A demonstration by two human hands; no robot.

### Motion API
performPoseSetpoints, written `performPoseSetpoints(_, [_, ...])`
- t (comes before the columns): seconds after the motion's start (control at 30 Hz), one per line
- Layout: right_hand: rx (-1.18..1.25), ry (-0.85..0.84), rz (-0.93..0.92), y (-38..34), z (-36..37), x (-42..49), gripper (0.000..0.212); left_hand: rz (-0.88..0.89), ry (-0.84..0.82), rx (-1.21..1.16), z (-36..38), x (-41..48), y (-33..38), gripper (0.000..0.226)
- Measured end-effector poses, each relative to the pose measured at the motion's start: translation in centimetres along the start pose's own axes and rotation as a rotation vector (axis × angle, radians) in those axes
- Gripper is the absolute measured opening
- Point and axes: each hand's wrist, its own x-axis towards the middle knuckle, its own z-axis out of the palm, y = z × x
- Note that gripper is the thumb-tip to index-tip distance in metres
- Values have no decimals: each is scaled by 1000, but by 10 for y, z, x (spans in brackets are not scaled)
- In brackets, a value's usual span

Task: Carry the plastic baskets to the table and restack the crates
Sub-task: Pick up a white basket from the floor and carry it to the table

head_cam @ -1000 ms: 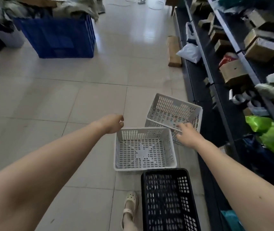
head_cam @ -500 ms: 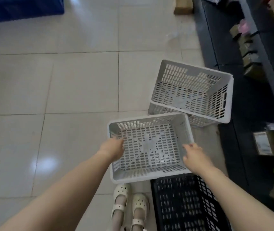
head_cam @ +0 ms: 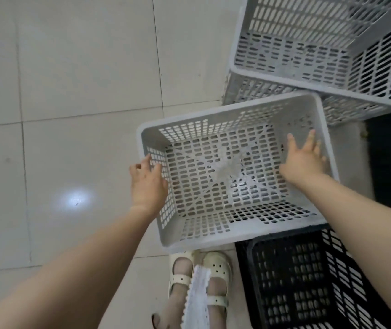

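Your white basket (head_cam: 225, 176) was down by your shoes (head_cam: 217, 265), btwn the black crate (head_cam: 308, 281) & 2 nested grey baskets (head_cam: 308, 51). R hand (head_cam: 304, 160) was inside it, fingers spread straight, gripping nothing. L hand (head_cam: 148, 184) was on the left rim, can't tell if gripping tbh.

Matt grey plastic basket (head_cam: 201, 226), glossy floor tiles (head_cam: 82, 67), perhaps ceramic

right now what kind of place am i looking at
Probably a storeroom or warehouse-type work area, though little shows. An empty perforated grey basket, two more stacked grey baskets and a black crate are crowded together low down, with a glossy tiled floor beneath.
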Motion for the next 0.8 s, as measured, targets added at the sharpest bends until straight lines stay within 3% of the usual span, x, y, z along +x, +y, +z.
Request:
performPoseSetpoints(0.23, [-46, 20, 134, 16, -9, 37, 91, -4, 33, -91, -2, 13, -19, 38])
performPoseSetpoints(0.47, [52, -20, 159, 24, -11, 49, 89, -147, 66, -189, 0, 16, 0, 74])
performPoseSetpoints(0.6, [139, 77, 147, 29, -4, 47, 70, -250, 192, -125, -1, 25, -4, 34])
performPoseSetpoints(0.67, [209, 97, 160, 31, -4, 45, 61, -386, 189, -339, -4, 27, -7, 25])
performPoseSetpoints(0.8, [383, 148, 138, 41, -14, 46, 61, -492, 97, -412, -11, 29, -8, 28])
